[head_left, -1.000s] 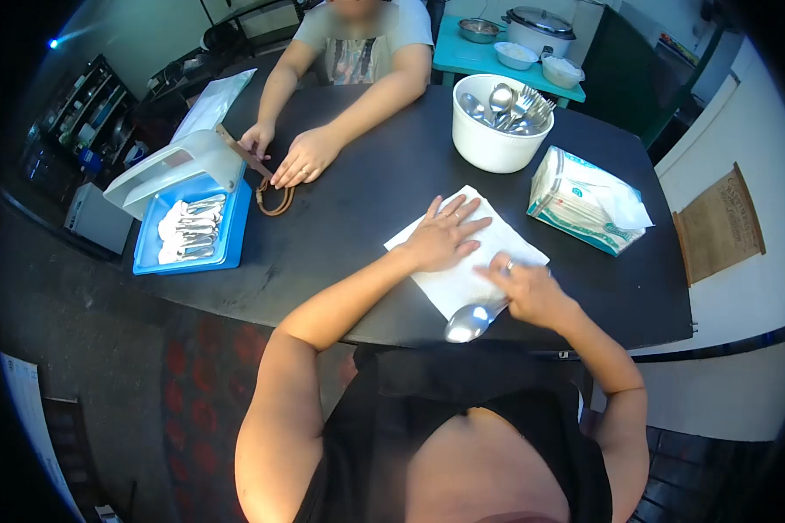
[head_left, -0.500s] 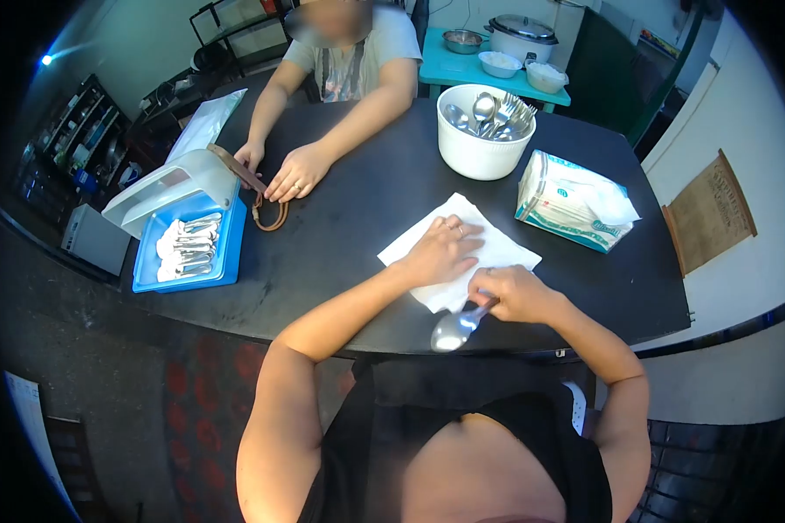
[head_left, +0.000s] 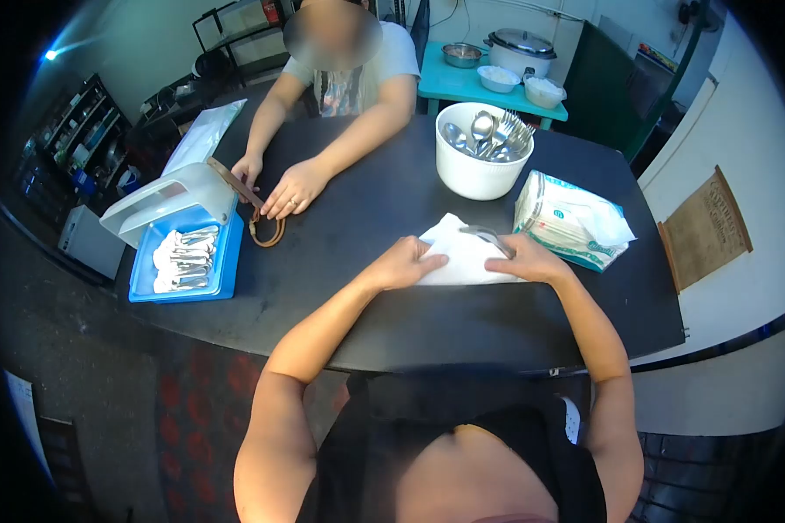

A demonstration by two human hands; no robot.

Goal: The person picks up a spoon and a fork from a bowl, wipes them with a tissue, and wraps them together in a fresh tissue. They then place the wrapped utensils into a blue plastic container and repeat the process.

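Note:
A white paper napkin lies on the black table in front of me, its near edge now straight and apparently folded. My left hand grips the left end of the napkin, thumb on top. At the right end, my right hand has thumb and fingers closed around a metal spoon and the paper's edge. The spoon lies over the napkin's upper right part; its handle is mostly hidden by my right hand.
A white tub of spoons and forks stands beyond the napkin, beside a tissue pack. At left, a blue box with a raised lid holds wrapped cutlery. Across the table, another person's hands touch a brown strap.
My left hand has gone from lying flat on the napkin to gripping its left end. My right hand has moved the spoon up from the table's near edge onto the napkin.

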